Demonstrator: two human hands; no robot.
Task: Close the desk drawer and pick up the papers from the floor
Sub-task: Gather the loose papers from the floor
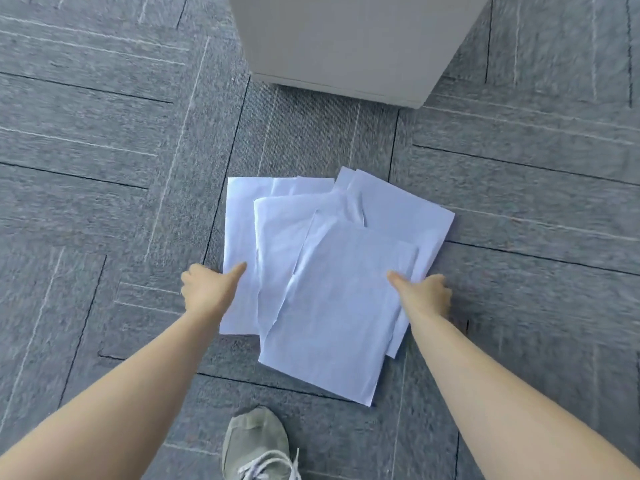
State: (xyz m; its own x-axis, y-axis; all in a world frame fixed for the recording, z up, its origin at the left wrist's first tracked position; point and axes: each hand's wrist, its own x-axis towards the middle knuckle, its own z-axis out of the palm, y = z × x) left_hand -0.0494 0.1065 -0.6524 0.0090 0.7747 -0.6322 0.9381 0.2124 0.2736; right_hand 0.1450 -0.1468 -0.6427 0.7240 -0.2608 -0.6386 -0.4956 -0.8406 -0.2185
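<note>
White papers [332, 271] fanned loosely on the grey carpet [104, 168], near the cabinet [346, 46] | left hand [207, 289] pinching one edge, right hand [426, 292] the other | risk: unaligned sheets slip out or crease when lifted.

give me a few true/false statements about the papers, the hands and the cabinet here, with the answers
1. The papers lie in an overlapping pile on the carpet. True.
2. The left hand touches the pile's left edge. True.
3. The right hand rests on the grey cabinet. False: it is at the pile's right edge, thumb on top.
4. The pile touches the cabinet. False: bare carpet lies between them.
5. A shoe shows near the bottom edge. True.
</note>
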